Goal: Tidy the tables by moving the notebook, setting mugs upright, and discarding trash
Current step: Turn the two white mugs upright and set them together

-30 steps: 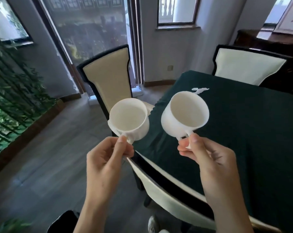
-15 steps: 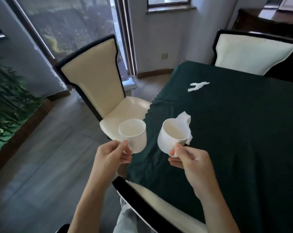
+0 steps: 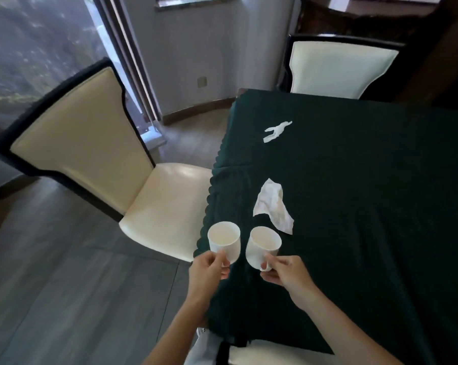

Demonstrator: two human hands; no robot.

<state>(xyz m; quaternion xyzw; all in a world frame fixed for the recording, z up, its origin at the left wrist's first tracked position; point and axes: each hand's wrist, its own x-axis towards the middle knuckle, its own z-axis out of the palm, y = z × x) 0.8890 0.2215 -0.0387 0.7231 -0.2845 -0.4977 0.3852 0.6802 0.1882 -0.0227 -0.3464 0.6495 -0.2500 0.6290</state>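
I hold two white mugs upright by their handles above the near left corner of the dark green table (image 3: 367,206). My left hand (image 3: 209,267) grips the left mug (image 3: 224,242), which hangs just past the table's edge. My right hand (image 3: 283,270) grips the right mug (image 3: 263,246), tilted slightly left over the cloth. A crumpled white tissue (image 3: 274,204) lies on the table just beyond the right mug. A smaller white paper scrap (image 3: 276,130) lies farther back. No notebook is in view.
A cream chair with a black frame (image 3: 91,143) stands left of the table, its seat next to the table edge. Another cream chair (image 3: 338,67) stands at the far side. A third chair's back (image 3: 262,354) is right below me. Grey wood floor lies to the left.
Both mugs have come down from chest height to just above the table's near corner. My view has tilted down, and the tissue now shows in full beyond the right mug.
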